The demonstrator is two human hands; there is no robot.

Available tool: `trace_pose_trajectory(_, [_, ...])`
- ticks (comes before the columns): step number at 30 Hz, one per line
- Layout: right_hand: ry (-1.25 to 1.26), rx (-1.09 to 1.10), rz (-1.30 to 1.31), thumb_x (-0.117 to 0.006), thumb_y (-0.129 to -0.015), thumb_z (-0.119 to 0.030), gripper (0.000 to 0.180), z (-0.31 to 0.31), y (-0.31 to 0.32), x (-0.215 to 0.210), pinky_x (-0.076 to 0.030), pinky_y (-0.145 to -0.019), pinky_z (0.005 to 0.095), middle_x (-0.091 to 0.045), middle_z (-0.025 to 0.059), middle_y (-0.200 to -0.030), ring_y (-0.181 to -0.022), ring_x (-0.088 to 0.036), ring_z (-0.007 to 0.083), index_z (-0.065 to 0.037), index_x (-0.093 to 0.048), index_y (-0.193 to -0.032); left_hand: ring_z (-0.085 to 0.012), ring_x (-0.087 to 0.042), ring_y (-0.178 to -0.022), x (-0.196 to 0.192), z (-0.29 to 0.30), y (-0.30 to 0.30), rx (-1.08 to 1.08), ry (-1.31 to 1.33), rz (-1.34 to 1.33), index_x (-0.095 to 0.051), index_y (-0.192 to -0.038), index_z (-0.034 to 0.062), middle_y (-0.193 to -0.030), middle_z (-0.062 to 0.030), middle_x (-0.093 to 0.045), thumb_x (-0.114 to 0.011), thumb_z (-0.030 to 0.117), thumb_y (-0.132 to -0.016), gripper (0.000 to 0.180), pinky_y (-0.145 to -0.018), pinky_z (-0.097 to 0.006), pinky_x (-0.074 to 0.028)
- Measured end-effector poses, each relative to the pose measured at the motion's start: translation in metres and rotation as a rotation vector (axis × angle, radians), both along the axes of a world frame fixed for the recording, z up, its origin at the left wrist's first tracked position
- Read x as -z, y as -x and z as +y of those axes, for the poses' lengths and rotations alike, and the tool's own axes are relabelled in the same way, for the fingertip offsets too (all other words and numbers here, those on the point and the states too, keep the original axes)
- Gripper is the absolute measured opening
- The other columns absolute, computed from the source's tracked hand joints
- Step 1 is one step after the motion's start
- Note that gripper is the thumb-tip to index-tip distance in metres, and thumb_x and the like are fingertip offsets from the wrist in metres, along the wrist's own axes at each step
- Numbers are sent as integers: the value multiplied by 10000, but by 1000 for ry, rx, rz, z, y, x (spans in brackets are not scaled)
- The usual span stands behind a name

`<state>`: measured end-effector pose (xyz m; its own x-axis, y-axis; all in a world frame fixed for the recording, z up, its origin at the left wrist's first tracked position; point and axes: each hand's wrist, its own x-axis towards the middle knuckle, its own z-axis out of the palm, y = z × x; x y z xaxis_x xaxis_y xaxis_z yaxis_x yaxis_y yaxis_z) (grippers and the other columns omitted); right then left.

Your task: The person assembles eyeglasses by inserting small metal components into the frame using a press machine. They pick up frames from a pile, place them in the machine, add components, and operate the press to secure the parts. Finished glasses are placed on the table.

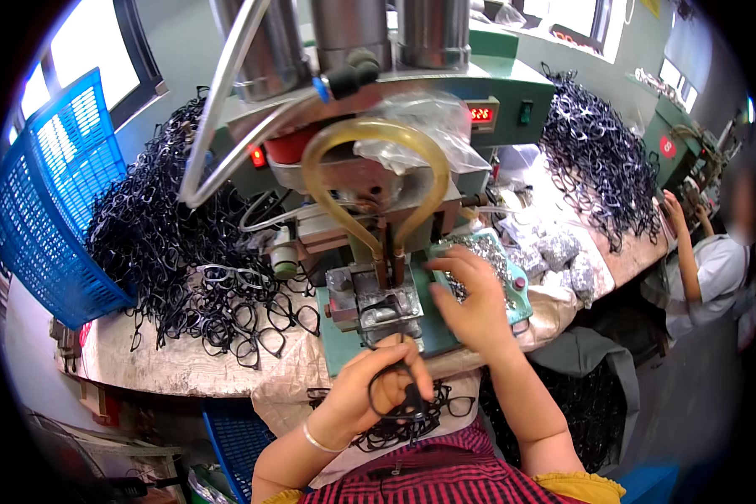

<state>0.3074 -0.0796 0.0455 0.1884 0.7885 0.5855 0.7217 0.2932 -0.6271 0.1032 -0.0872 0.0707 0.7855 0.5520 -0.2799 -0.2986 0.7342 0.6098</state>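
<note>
My left hand point(376, 388) is closed on a black glasses frame point(405, 395), just below the metal fixture point(376, 304) of a green bench machine point(412, 126). My right hand point(472, 304) reaches with spread fingers over small silvery parts point(479, 252) lying on the machine's green base, right of the fixture. Two yellowish hoses point(370, 139) arc down into the fixture. More black frames lie in my lap point(445, 407).
A big heap of black glasses frames point(168, 235) covers the table on the left, beside a tilted blue plastic basket point(46, 202). Another heap point(596, 164) lies at the right rear. Foil-wrapped lumps point(559, 252) sit near it. Another person point(714, 260) works at the far right.
</note>
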Motion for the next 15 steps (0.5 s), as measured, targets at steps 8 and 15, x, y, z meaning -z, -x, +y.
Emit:
trace_pose_trajectory(8, [85,330,-170,-781,-698,-135,138,-4,-63,78,-405,-1045,454,-628,195,-1204,-1243,-520,381,-95,-738,-822,-207,-624,-624,6,-3,-10,-61,-7,-31,-469,-964,67,-813,-223,-647,-437,219,-1001,160,-505,-256,-523])
trace_pose_trajectory(15, [4,344,-150,-688,-807,-31,103,-5,-60,77,-467,-964,419,-689,170,-1058,-1089,-621,338,-22,-725,-902,-187,-651,-748,31,-23,36,22,-164,56,-510,-1145,19,-914,-125,-680,-477,267,-1038,271,-593,-294,-532])
